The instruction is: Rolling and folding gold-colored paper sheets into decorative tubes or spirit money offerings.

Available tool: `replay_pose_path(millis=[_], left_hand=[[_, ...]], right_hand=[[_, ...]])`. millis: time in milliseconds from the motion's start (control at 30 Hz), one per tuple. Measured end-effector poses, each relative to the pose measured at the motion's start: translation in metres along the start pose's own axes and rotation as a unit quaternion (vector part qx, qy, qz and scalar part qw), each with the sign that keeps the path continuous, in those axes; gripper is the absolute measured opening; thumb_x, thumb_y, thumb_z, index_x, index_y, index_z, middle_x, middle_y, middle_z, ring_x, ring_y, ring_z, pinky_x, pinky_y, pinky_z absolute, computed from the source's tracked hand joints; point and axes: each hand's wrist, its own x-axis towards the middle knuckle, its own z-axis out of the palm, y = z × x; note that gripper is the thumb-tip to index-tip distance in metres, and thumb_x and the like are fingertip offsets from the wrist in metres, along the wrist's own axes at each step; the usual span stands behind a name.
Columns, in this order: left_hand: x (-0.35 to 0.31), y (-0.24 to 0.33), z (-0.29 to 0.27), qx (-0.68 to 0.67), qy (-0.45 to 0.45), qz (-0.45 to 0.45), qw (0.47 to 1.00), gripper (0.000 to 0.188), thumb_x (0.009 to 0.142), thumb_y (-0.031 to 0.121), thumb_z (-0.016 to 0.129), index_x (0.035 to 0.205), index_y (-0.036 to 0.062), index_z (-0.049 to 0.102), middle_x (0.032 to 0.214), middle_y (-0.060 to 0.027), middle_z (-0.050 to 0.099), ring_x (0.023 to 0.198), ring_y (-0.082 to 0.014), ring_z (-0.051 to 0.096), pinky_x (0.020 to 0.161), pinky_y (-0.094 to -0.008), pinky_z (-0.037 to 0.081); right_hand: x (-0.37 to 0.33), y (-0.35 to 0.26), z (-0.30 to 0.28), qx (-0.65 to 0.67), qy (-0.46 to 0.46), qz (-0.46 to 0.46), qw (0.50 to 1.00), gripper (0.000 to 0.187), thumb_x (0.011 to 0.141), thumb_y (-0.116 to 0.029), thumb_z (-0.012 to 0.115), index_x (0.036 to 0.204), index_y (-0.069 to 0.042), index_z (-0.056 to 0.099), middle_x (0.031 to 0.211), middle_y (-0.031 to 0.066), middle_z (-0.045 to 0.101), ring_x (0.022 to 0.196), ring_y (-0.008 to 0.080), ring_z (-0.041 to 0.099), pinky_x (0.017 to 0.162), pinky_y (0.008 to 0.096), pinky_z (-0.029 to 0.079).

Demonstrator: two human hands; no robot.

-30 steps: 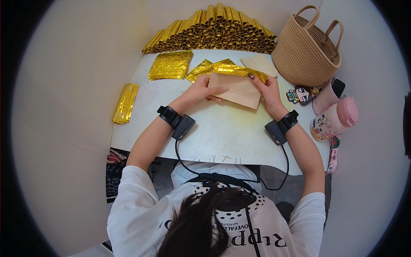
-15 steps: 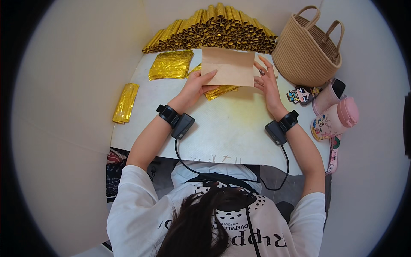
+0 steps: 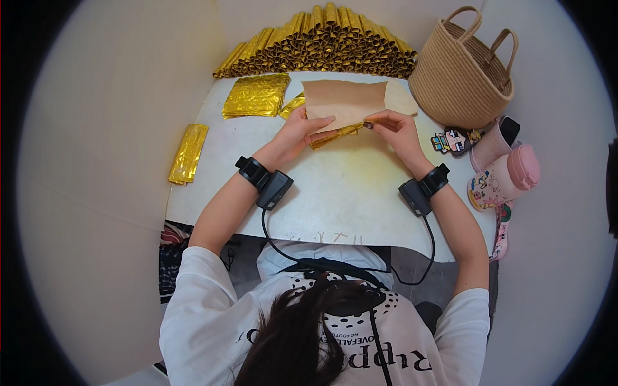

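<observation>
A sheet of brown paper (image 3: 344, 100) is held over the far middle of the white table. My left hand (image 3: 295, 134) grips its near left side, thumb on top and fingers beneath. At the near right edge, the fingertips of my right hand (image 3: 394, 132) are pinched together on the sheet. A gold foil strip (image 3: 335, 135) shows along the near edge; whether it belongs to this sheet or to one beneath, I cannot tell. Left of it lies a stack of gold foil sheets (image 3: 256, 95), with another gold piece (image 3: 293, 105) partly behind my left hand.
Rolled gold paper tubes (image 3: 322, 48) are heaped along the back wall. A narrow gold stack (image 3: 188, 154) lies at the left edge. On the right are a woven basket (image 3: 457, 80), a cartoon figure (image 3: 452, 141), a pink cup (image 3: 487, 151) and a pink-lidded bottle (image 3: 499, 183).
My right hand has turned inward and moved left and nearer, from spread fingers at the sheet's right side to a pinch on its near edge. The sheet has tilted and sits slightly nearer.
</observation>
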Motion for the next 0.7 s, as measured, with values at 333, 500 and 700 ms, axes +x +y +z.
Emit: replay_pose_path(millis=[333,500,700], left_hand=[[-0.0021,0.001,0.0039,0.02,-0.054,-0.033,0.998,0.044,0.089,0.006,0.061,0.128,0.0017,0.042,0.123,-0.0103,0.056,0.108,-0.0202,0.06,0.09,-0.0298,0.054],[-0.0023,0.001,0.0013,0.011,-0.081,-0.055,0.995,0.042,0.093,0.002,0.051,0.133,0.0002,0.038,0.123,-0.0148,0.056,0.104,-0.0232,0.063,0.086,-0.0283,0.056],[-0.0043,0.0027,0.0031,0.033,-0.158,-0.053,0.986,0.043,0.095,0.007,0.05,0.136,-0.0001,0.038,0.124,-0.0163,0.055,0.102,-0.0237,0.064,0.084,-0.0282,0.057]], right_hand=[[0.0003,0.0053,-0.0002,0.015,0.081,0.05,0.995,0.023,0.086,-0.013,0.07,0.102,0.003,0.068,0.093,0.0069,0.069,0.082,0.0077,0.063,0.075,0.0212,0.05],[0.0011,0.0033,0.0,0.038,0.119,0.056,0.991,0.023,0.085,-0.014,0.07,0.1,0.003,0.068,0.093,0.0076,0.069,0.082,0.0089,0.064,0.077,0.0225,0.052],[0.0015,-0.0002,0.0013,0.03,0.143,0.068,0.987,0.021,0.085,-0.011,0.07,0.1,0.003,0.067,0.094,0.0074,0.069,0.082,0.0088,0.064,0.074,0.0217,0.053]])
